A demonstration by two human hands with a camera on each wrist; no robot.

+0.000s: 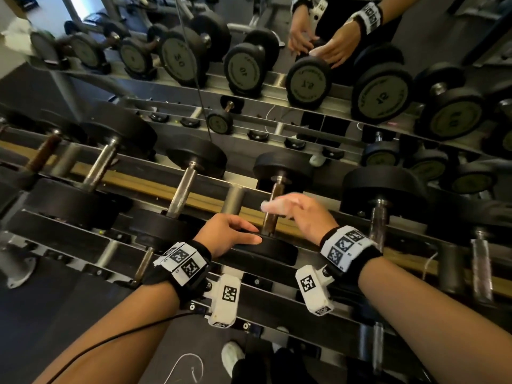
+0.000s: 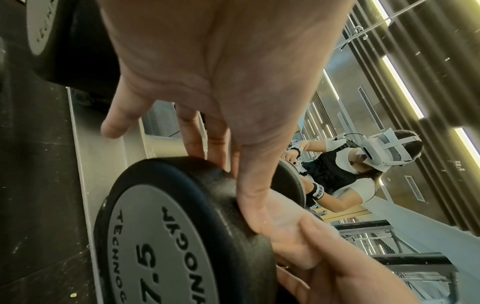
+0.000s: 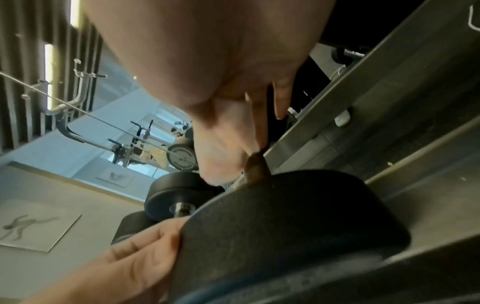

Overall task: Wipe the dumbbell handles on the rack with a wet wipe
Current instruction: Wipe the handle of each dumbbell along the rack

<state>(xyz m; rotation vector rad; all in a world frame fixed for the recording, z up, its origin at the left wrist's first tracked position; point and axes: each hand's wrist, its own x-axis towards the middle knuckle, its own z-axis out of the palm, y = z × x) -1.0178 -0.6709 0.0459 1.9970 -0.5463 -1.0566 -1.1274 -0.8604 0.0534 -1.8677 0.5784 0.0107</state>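
On the rack's top tier lies a black 7.5 dumbbell with a brownish handle. My left hand rests on its near head, thumb along the rim and fingers reaching over toward the handle. My right hand grips a white wet wipe against the upper part of the handle, blurred by motion. In the right wrist view the handle shows below my fingers, which hide the part above it.
Neighbouring dumbbells lie left and right of this one, close on both sides. A mirror behind the rack reflects dumbbells and my hands. A lower tier runs under my wrists. A black cable trails from my left wrist.
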